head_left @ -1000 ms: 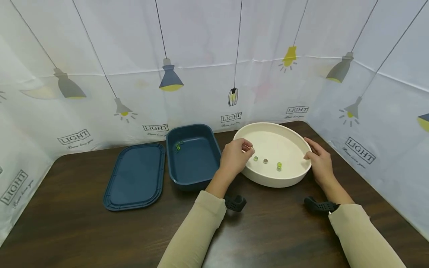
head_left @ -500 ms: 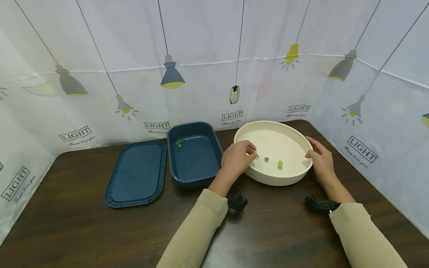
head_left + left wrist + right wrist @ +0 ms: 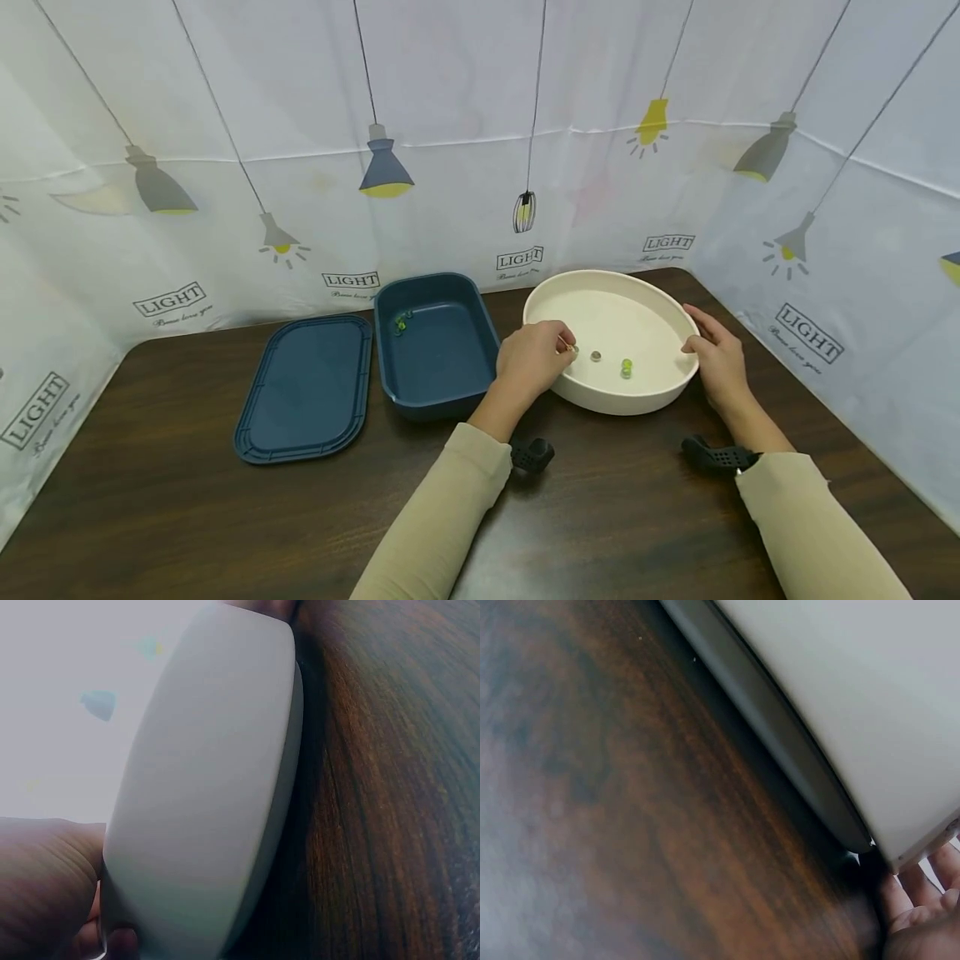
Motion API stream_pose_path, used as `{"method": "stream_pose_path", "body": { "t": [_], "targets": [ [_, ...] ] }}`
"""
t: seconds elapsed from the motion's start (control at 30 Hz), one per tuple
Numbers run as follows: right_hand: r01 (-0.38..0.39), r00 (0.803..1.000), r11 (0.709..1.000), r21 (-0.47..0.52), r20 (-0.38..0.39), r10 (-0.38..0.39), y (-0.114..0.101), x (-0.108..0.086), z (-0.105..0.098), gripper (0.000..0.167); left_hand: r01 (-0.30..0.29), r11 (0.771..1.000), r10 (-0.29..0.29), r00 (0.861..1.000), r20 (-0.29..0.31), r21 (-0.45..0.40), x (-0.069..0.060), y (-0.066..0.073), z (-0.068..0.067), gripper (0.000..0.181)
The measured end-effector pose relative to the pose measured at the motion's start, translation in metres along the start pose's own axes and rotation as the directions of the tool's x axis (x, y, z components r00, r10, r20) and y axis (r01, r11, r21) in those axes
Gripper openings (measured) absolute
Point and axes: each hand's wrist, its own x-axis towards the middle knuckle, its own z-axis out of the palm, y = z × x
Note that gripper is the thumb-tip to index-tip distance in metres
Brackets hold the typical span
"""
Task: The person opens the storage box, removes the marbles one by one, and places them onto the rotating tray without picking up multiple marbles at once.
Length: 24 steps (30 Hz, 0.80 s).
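Note:
A shallow round cream basin [image 3: 611, 403] stands right of the middle in the head view. Inside lie a brownish marble [image 3: 596, 356] and two yellow-green marbles [image 3: 626, 367]. My left hand [image 3: 531, 357] reaches over the basin's left rim, its thumb and fingertips pinching a pale green marble [image 3: 576, 351] that they partly cover. My right hand [image 3: 716, 360] grips the right rim, thumb over the inside and fingers outside. In the left wrist view the basin's outer wall [image 3: 202, 750] hides the marbles. Fingers [image 3: 946, 862] touch the wall in the right wrist view.
A deep blue rectangular box [image 3: 442, 358] stands left of the basin, with several green marbles [image 3: 402, 323] in its far left corner. Farther left a matching blue lid [image 3: 307, 390] lies flat on the dark wooden table [image 3: 300, 533]. A lamp-printed curtain [image 3: 450, 83] encloses the back and sides.
My left hand has moved slightly right and lower, its fingertips coming onto the pale green marble. The right hand keeps its hold on the rim. The head view has shifted a little.

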Motion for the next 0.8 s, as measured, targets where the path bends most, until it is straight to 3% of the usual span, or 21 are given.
{"method": "stream_pose_path", "body": {
  "t": [0.8],
  "targets": [
    [0.007,1.000,1.000,0.001,-0.001,-0.007,0.0012,0.0007,0.0001,0.070,0.021,0.998,-0.023,0.999,0.037,0.054,-0.0013,0.0019,0.0004,0.014]
  ]
}}
